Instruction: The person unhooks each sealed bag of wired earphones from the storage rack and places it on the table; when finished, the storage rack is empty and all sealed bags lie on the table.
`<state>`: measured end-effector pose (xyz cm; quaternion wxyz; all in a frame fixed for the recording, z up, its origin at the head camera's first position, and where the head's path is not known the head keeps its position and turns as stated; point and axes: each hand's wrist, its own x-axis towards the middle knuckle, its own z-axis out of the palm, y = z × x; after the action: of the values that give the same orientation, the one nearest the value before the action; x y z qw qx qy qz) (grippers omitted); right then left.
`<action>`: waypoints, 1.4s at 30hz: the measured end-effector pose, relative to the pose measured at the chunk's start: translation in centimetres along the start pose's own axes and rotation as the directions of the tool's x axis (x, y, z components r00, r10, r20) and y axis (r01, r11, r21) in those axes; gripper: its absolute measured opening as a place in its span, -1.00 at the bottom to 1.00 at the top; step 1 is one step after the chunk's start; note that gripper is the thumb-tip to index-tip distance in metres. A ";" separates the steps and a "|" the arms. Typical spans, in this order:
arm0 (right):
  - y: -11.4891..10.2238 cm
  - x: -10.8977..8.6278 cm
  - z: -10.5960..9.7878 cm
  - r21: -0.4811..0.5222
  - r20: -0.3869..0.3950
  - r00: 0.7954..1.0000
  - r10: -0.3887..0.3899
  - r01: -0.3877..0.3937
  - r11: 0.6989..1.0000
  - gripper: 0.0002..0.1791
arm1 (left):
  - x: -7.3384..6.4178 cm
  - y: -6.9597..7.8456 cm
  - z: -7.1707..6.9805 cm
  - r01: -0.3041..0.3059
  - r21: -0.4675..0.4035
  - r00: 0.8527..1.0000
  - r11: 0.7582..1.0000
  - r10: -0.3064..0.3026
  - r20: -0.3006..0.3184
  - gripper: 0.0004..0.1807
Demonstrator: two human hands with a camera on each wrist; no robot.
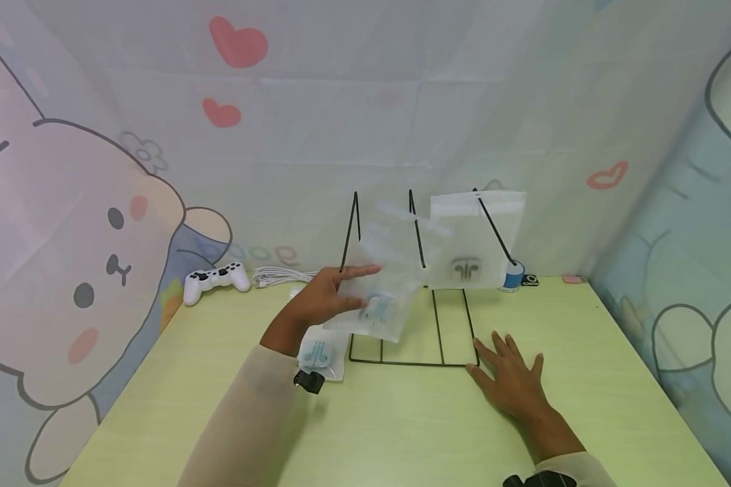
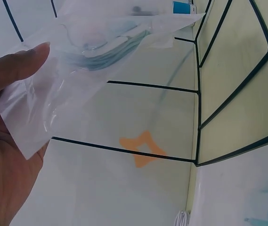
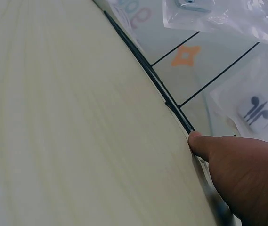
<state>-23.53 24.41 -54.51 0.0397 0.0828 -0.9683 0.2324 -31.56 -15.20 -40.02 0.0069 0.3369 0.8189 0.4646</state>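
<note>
Green table [image 1: 396, 426] bears rack [image 1: 414, 364] — cartoon backdrop [image 1: 365, 115] behind.

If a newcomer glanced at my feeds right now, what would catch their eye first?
Probably the big cartoon figure on the backdrop, filling the left of the head view. Next, mid-view, the translucent bag with a blue earphone picture, held in the left hand before the black wire rack. Then the white bag with a dark earphone picture, at the rack's right side.
</note>
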 end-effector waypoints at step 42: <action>0.3 0.1 0.2 0.003 0.002 1.000 0.007 -0.007 1.000 -0.23 | -4.1 1.6 0.5 -0.160 0.114 0.987 0.980 0.159 0.021 -0.39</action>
<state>-23.68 24.58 -54.85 0.0380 0.0799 -0.9682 0.2339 -27.37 -16.56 -40.32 -0.0452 0.4039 0.8147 0.4137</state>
